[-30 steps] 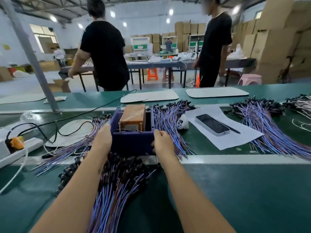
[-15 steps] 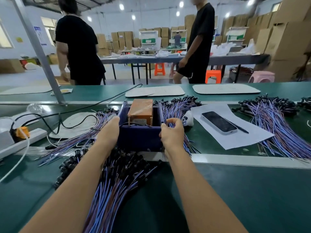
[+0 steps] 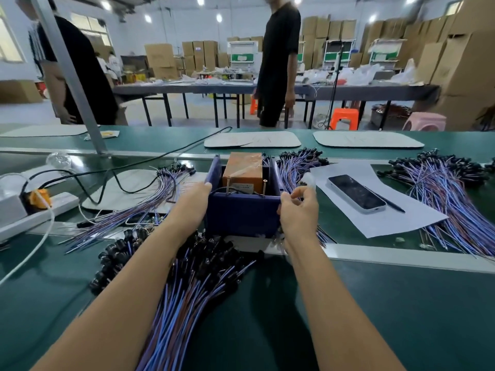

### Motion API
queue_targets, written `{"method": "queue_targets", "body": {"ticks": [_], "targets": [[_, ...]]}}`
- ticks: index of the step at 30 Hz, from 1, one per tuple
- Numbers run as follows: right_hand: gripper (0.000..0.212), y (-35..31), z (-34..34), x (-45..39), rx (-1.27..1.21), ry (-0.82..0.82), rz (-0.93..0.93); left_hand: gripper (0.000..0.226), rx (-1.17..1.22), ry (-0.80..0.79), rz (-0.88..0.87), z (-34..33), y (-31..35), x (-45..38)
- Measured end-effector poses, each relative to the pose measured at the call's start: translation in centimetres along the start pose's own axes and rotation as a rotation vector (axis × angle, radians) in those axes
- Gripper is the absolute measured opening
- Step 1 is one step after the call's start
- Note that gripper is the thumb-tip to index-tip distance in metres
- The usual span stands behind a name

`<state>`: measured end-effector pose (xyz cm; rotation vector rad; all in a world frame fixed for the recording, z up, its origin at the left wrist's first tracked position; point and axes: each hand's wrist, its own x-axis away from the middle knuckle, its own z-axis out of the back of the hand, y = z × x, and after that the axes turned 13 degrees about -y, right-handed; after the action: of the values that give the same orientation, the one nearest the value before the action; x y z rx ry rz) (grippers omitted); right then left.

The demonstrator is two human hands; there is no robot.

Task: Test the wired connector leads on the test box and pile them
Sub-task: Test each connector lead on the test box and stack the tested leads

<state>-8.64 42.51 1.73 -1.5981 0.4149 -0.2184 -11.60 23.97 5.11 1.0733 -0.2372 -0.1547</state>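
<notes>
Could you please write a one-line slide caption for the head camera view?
Both hands, left and right, flank the blue test box, with wired leads piled in front.

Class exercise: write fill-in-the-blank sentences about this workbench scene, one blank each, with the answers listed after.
1. The test box between the two hands is dark ____.
2. The phone lies on a sheet of white ____.
3. Inside the box sits an ____ block.
4. The left hand rests against the box's ____ side.

Missing words: blue; paper; orange; left
</notes>
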Motion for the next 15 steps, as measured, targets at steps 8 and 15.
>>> {"method": "queue_targets", "body": {"ticks": [8,15], "targets": [[0.009,0.4,0.9,6.0,0.062,-0.192,-0.181,0.030,-0.124,0.357,-0.294,-0.1,0.3,4.1],[0.014,2.8,3.3,13.4,0.279,-0.206,-0.078,0.017,-0.743,0.188,-0.309,-6.1,-1.0,10.0]]}}
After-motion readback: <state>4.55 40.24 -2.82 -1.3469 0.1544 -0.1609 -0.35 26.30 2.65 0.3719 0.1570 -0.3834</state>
